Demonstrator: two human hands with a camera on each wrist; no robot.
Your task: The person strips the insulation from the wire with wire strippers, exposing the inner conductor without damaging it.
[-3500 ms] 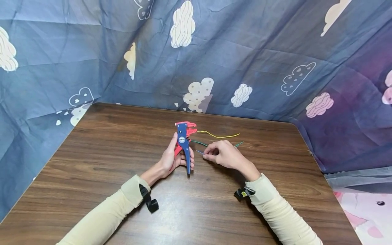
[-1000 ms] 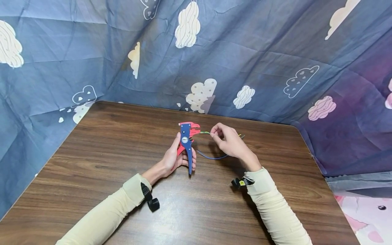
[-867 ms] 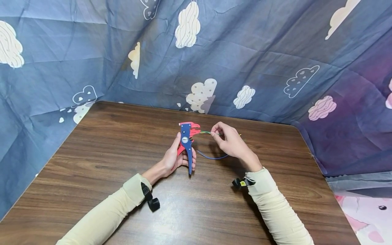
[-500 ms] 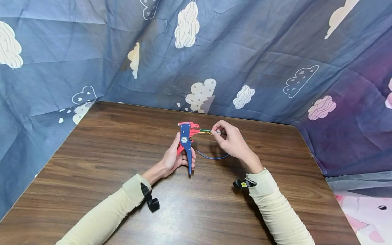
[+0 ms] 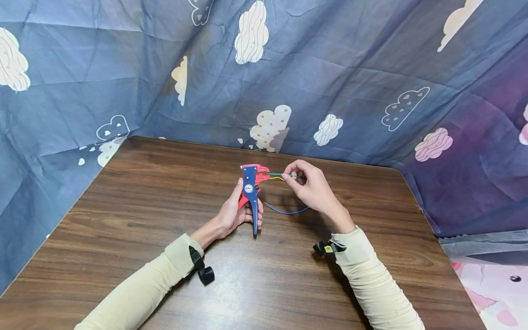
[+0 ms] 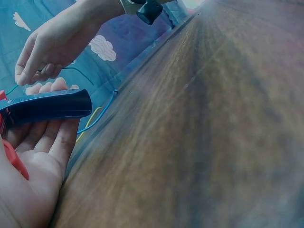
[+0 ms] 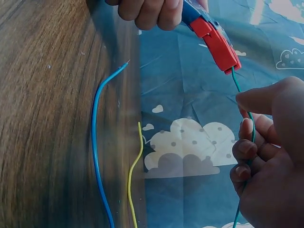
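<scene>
My left hand (image 5: 228, 218) grips the handles of a blue and red wire stripper (image 5: 249, 183), its head pointing right. In the left wrist view, the blue handle (image 6: 52, 105) lies across the curled fingers. My right hand (image 5: 311, 187) pinches a green wire (image 7: 237, 84) between thumb and forefinger; its length runs back past the other curled fingers. The wire's near end meets the red mouth (image 7: 223, 50) of the stripper; how deep it sits inside is hidden. Below, a blue wire (image 7: 96, 142) and a yellow wire (image 7: 130, 178) lie on the table.
The brown wooden table (image 5: 264, 275) spreads under both arms. A dark blue curtain (image 5: 198, 91) with cloud prints hangs along its back and sides. Each wrist carries a black strap-on camera, such as the left one (image 5: 206, 275).
At first my right hand was at the blue wire's end. It has moved away from me and now holds the green wire, raised above the yellow one. The left hand stays nearly still.
</scene>
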